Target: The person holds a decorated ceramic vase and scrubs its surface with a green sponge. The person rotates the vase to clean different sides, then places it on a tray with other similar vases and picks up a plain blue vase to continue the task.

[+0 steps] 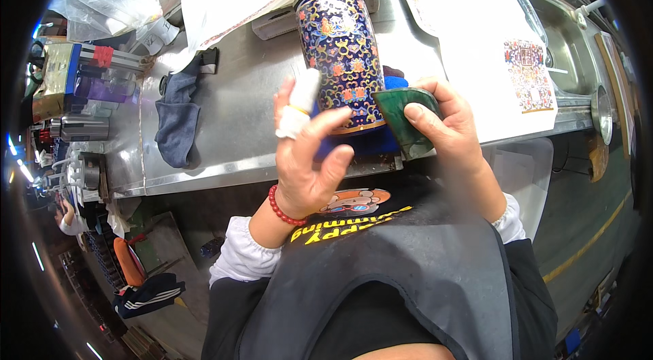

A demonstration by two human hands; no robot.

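A tall dark-blue vase [338,50] with coloured flower patterns and a gold base rim stands tilted on a blue cloth pad [367,144] at the front edge of a steel bench [238,108]. My left hand [306,156] grips the vase near its base; two fingers wear white wrapping and a red bead bracelet circles the wrist. My right hand [442,128] holds a dark green abrasive pad [407,118] against the lower right side of the vase.
A dark grey rag [178,115] lies on the bench to the left. A large white sheet with a printed pattern [469,26] covers the back and right. A steel sink [568,47] sits far right. Cluttered tools and a plastic bag [102,3] are at far left.
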